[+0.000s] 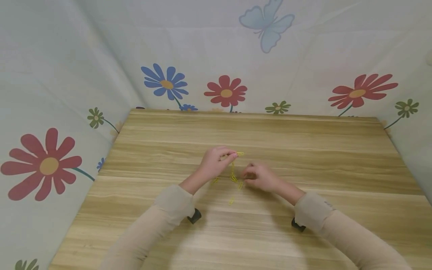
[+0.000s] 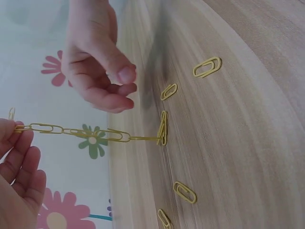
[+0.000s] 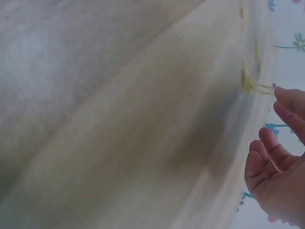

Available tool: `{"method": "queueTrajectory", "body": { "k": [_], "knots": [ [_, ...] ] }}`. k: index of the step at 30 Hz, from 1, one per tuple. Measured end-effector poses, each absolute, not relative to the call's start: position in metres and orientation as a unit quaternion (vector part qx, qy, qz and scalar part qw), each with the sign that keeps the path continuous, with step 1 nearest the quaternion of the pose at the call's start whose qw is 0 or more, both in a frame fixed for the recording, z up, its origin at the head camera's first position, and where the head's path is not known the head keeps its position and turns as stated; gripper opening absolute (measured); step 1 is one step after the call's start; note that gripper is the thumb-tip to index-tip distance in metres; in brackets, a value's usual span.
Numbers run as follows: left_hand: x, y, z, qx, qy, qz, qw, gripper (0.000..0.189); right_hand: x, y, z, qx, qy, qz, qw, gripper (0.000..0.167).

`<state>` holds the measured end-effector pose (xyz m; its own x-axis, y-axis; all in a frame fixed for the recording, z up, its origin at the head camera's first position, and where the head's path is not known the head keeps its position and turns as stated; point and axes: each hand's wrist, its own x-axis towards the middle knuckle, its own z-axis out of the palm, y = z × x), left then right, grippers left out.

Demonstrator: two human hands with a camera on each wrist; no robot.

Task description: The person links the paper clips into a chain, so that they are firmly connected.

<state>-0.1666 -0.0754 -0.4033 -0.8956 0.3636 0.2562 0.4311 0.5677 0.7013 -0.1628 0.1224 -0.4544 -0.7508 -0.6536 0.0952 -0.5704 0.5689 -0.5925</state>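
Note:
My left hand (image 1: 216, 161) pinches one end of a chain of linked yellow paper clips (image 2: 116, 135) between thumb and fingertips. From there the chain hangs down to the wooden table, where its lower end meets a small heap of clips (image 2: 163, 129). Another yellow clip (image 1: 240, 153) sticks out past the left fingertips. My right hand (image 1: 261, 177) hovers just right of the chain, fingers loosely bent, with nothing seen between them. In the right wrist view the same hand (image 3: 281, 179) shows thumb and fingers apart.
Loose yellow paper clips lie about the heap, among them one clip (image 2: 208, 67) set apart and another clip (image 2: 185, 192) on the opposite side. The wooden table (image 1: 303, 150) backs onto a flower-printed curtain (image 1: 202, 45).

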Motion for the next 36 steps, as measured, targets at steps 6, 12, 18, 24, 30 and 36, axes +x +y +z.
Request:
{"method": "queueTrajectory", "body": {
  "k": [6,12,18,24,30,36],
  "knots": [
    [-0.166,-0.076,-0.405,-0.235,-0.882,-0.406,0.043,0.021,-0.159,0.118,-0.466,-0.366,0.893,-0.255,0.058,0.018],
    [-0.165,-0.077,-0.409,-0.238,-0.879,-0.411,0.042,0.020,-0.158,0.116,-0.468,-0.366,0.901,-0.228,0.050,0.016],
    [-0.164,-0.077,-0.412,-0.236,-0.880,-0.409,0.040,0.019,-0.157,0.114,-0.467,-0.369,0.900,-0.227,0.039,0.011],
    [-0.165,-0.077,-0.415,-0.239,-0.882,-0.403,0.044,0.019,-0.158,0.111,-0.468,-0.370,0.900,-0.227,0.035,0.006],
    [-0.165,-0.077,-0.419,-0.234,-0.886,-0.399,0.033,0.020,-0.159,0.109,-0.471,-0.367,0.904,-0.217,0.036,0.003],
    [-0.165,-0.077,-0.421,-0.228,-0.886,-0.402,0.027,0.020,-0.157,0.111,-0.470,-0.357,0.899,-0.249,0.040,0.004]
  ]
}}
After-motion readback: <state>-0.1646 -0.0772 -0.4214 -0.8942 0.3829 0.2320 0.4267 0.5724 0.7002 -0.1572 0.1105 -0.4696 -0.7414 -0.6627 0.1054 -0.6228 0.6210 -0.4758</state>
